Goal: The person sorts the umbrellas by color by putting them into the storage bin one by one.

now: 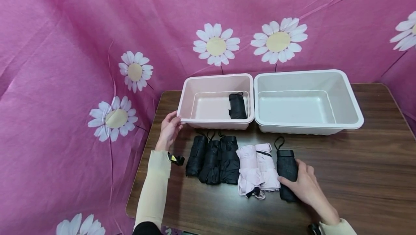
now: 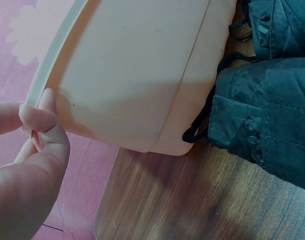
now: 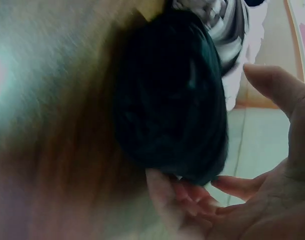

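My left hand [image 1: 169, 128] pinches the near left corner of the pink bin [image 1: 212, 122], its thumb and fingers on either side of the rim in the left wrist view. My right hand [image 1: 308, 186] is around a black folded umbrella [image 1: 287, 170] at the right end of a row on the table. In the head view the thumb lies over that umbrella's left side and the fingers lie along its right. The right wrist view is blurred, with fingertips against the black cloth. Just left of it are two pale pink folded umbrellas [image 1: 248, 166].
Several more black folded umbrellas [image 1: 212, 162] lie at the row's left, loops toward the bins. Another black umbrella [image 1: 237, 105] lies inside the pink bin. A larger whitish bin [image 1: 308, 123] stands beside it on the wooden table [image 1: 373, 162], before a pink flowered cloth [image 1: 169, 18].
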`<state>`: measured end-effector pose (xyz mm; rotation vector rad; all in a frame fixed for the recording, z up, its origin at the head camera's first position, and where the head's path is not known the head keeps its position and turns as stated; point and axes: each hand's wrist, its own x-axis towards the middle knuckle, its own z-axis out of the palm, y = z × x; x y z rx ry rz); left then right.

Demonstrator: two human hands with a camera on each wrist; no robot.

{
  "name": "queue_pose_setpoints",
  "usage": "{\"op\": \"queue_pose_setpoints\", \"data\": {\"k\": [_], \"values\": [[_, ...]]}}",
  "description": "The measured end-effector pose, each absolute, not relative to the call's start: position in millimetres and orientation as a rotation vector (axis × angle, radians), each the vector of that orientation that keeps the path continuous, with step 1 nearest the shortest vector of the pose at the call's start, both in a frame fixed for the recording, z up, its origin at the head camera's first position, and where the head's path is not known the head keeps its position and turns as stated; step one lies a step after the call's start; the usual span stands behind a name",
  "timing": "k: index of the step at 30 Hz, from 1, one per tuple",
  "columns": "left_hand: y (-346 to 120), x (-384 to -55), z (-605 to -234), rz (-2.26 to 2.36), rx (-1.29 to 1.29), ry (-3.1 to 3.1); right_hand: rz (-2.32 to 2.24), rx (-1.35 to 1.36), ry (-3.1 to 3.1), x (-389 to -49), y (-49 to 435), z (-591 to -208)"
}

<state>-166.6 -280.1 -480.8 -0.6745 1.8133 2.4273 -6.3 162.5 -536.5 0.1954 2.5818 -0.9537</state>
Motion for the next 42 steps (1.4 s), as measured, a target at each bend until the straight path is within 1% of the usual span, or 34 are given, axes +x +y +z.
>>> {"op": "queue_pose_setpoints", "data": {"k": [12,30,42], "values": [[-281.1,-164.8,-478.8,2.434,-0.639,1.814,-0.903,0.228,2.547,-2.3,158.9,-540.1],[-281.1,-163.2,-478.4,2.385,-0.681,1.836,-0.940,0.266,2.563,-7.4,165.7,-544.5],[-281.1,-162.7,-476.7,2.376,-0.678,1.842,-0.931,0.283,2.556,-2.7,164.2,-541.3]]}}
